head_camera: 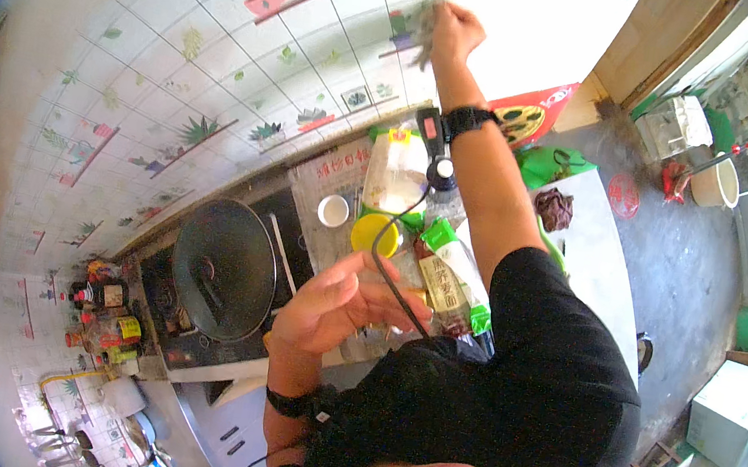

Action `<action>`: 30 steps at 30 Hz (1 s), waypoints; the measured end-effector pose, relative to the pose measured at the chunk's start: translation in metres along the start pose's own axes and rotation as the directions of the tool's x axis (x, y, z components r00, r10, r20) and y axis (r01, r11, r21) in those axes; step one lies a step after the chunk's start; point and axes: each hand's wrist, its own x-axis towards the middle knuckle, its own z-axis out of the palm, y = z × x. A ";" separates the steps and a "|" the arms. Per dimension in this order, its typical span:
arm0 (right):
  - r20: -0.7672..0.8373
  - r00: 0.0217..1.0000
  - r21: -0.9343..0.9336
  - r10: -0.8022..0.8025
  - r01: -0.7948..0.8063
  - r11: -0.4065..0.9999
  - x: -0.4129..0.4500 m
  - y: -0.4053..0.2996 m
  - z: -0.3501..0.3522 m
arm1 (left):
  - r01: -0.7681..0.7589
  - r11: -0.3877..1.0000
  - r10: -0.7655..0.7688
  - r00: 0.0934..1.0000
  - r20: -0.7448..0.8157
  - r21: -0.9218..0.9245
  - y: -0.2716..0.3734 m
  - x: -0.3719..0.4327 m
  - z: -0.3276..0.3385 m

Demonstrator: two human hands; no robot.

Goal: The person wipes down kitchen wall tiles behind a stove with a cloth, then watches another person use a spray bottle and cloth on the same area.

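Note:
My right hand (457, 33) is raised against the tiled wall at the top, its fingers closed on a blurred grey-green cloth-like item (427, 32). Just what that item is cannot be made out. Lower down, my left hand (342, 304) is held above the counter edge, fingers loosely bent and apart, with nothing seen in it. A dark cable (388, 275) crosses in front of its fingers; whether they touch cannot be told. Beyond them on the counter are a yellow round lid (375, 235), a small white cup (333, 211) and a green-and-white food packet (452, 266).
A lidded wok (225, 270) sits on the black stove at left. Sauce bottles (116, 330) crowd the corner beyond it. A large plastic bag (395, 172), a bottle with a white cap (443, 171) and a red pizza box (530, 116) line the wall side. A white bucket (717, 181) stands far right.

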 end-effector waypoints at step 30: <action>-0.114 0.985 -0.064 0.128 -0.136 0.989 0.004 0.025 -0.016 | 0.003 1.000 -0.004 1.000 -0.030 -0.025 0.002 0.005 -0.009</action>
